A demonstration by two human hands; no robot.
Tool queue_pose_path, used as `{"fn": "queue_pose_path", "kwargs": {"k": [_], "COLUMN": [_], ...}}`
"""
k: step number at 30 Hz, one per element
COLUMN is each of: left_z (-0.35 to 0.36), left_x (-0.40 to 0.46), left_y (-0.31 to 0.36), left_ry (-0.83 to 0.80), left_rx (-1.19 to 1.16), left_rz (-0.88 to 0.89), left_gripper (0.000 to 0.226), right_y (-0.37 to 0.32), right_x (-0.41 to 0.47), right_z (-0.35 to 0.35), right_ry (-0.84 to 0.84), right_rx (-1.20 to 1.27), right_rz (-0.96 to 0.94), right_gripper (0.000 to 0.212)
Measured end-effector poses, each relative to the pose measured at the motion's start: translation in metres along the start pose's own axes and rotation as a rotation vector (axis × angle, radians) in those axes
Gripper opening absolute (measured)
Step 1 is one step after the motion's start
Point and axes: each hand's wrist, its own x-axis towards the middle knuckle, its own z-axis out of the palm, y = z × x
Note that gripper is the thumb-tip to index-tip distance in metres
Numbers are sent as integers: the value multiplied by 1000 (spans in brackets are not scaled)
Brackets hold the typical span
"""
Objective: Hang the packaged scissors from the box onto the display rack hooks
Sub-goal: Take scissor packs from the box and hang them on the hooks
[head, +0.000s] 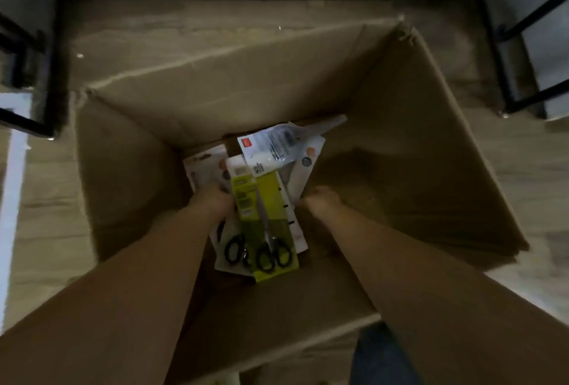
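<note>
Left of the cardboard box (pixel 415 144), a black metal frame (pixel 27 119) stands on the pale wood-grain floor (pixel 46 230) in dim light. Inside the box, the left hand (pixel 212 200) grips the left edge of the packaged scissors (pixel 271 230), a loose pile of yellow-green and white cards on the box bottom. The right hand (pixel 320 200) is just right of that pile; whether it grasps anything I cannot tell. Right of the box stand more black frame legs (pixel 523 76).
</note>
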Motion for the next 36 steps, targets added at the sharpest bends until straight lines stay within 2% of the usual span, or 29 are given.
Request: {"fn": "queue_pose_path", "kwargs": {"k": [2, 3, 6, 9, 12, 15, 18, 22, 25, 27, 31, 34, 36], "left_z": [6, 9, 17, 25, 29, 20, 10, -14, -53, -88, -153, -196, -221], "left_x": [23, 27, 33, 27, 23, 15, -14, -95, -168, -229, -355, -448, -503], "left_y": [-2, 1, 8, 11, 5, 12, 26, 37, 43, 55, 86, 119, 141], "left_ry": [39, 40, -22, -45, -60, -95, -119, -207, -211, -257, -311, -302, -336], "left_rx": [0, -27, -67, -90, -197, -427, -531, -714, -767, -814, -866, -940, -1068], "left_rz": [-19, -38, -114, -127, -211, -290, -319, -298, -228, -200, -156, -73, 80], "left_gripper": [18, 23, 36, 38, 24, 14, 9, 14, 16, 20, 22, 18, 16], "right_y": [-3, -5, -9, -6, 2, -2, -12, -28, -51, -71, -108, -137, -155], "right_x": [19, 24, 25, 20, 14, 12, -10, -82, -150, -210, -342, -445, -510], "right_z": [24, 34, 43, 42, 40, 30, 17, -5, -34, -62, -121, -168, -199], "right_ry": [-94, -115, -59, -83, -121, -104, -72, 30, 33, 44, 64, -19, -104], "right_rx": [246, 277, 182, 262, 337, 298, 298, 292, 254, 219, 312, 330, 370], "right_rz": [33, 51, 54, 26, 14, 17, 52, -28, -111, -167, -294, -419, -534], "right_gripper": [65, 74, 92, 70, 45, 41, 37, 23, 24, 22, 22, 21, 18]}}
